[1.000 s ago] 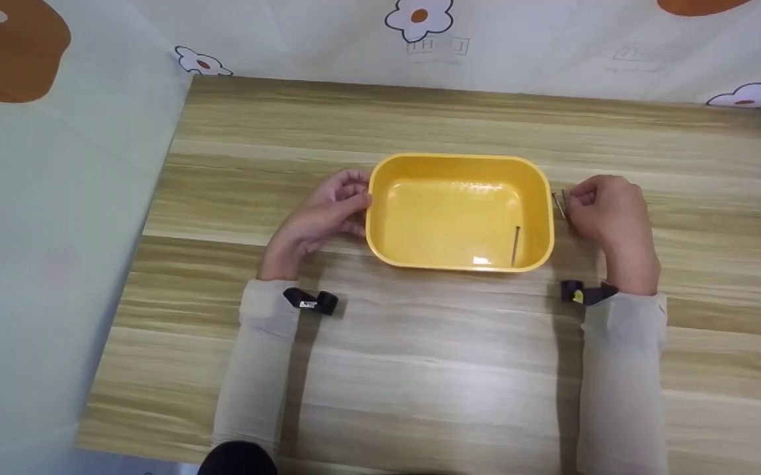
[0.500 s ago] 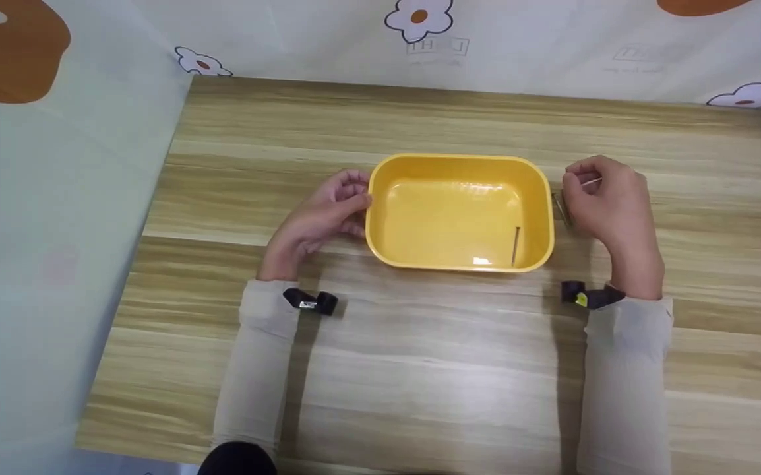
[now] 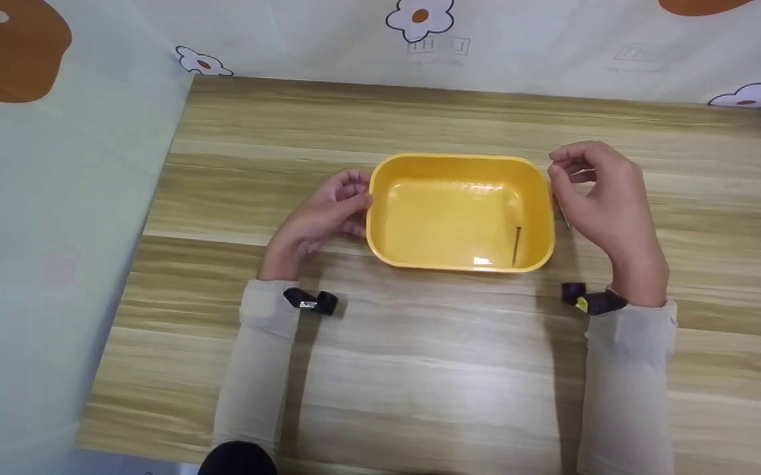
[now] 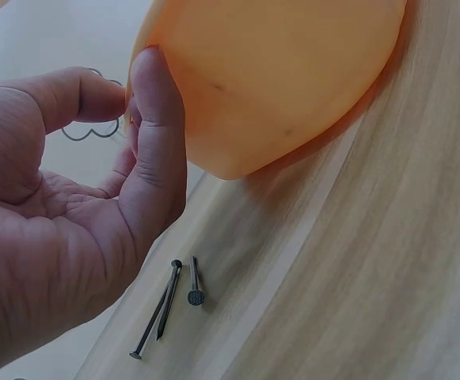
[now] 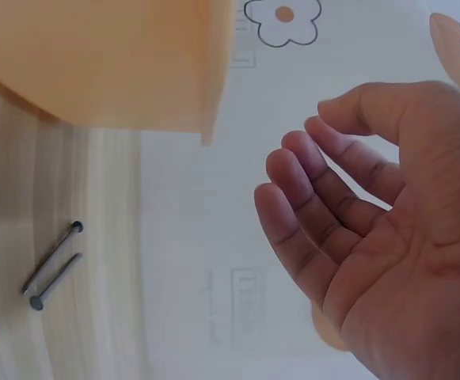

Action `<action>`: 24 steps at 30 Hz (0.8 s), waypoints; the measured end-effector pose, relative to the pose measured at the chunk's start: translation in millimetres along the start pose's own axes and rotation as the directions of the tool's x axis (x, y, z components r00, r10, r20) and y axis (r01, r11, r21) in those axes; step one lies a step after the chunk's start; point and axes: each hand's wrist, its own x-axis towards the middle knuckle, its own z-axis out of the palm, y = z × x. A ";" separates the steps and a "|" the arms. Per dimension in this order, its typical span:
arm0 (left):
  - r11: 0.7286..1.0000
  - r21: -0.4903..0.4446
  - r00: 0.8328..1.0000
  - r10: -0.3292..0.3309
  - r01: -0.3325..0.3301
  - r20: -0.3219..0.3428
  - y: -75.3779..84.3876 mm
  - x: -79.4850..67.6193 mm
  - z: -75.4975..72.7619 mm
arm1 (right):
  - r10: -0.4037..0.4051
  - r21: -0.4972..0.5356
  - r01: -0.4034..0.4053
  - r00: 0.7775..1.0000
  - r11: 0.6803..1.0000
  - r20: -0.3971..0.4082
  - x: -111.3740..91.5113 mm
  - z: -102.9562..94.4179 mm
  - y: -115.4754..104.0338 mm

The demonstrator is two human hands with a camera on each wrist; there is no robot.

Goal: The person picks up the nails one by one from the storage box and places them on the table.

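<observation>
A yellow plastic tub [image 3: 446, 260] stands mid-table, and one nail [image 3: 516, 245] lies inside near its right end. At its left rim my left hand [image 3: 321, 214] pinches the wall between thumb and fingers. Three nails [image 4: 166, 301] lie on the table below that hand in the left wrist view; the hand hides them from the head view. My right hand [image 3: 608, 198] hovers beside the right rim, fingers loosely bent, nothing showing between them in the right wrist view. Two nails [image 5: 51, 265] lie on the table there, mostly hidden in the head view.
The wood-patterned table [image 3: 446, 369] meets a pale curtain [image 3: 328, 39] with printed flowers at the back and left. Black wrist cameras [image 3: 311, 301] sit at both cuffs. A dark round object [image 3: 237, 458] shows at the bottom edge.
My right hand has risen from the nails beside the tub, moved toward the back, and its fingertips have come to the right rim. The left hand and tub have stayed put.
</observation>
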 end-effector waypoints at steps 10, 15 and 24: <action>1.000 -0.010 1.000 0.009 -0.009 -0.007 -0.4 0.1 1.3 | -0.138 -0.011 0.141 0.978 0.990 0.156 -2.4 12.4 -16.9; 1.000 -0.012 1.000 0.007 -0.007 -0.001 0.1 0.9 1.3 | -0.095 -0.038 0.111 0.950 0.993 0.297 -6.3 12.1 -26.4; 1.000 -0.009 1.000 -0.001 0.001 -0.010 0.9 0.5 0.5 | 0.090 -0.183 0.011 0.840 0.983 0.534 -9.6 18.4 -46.2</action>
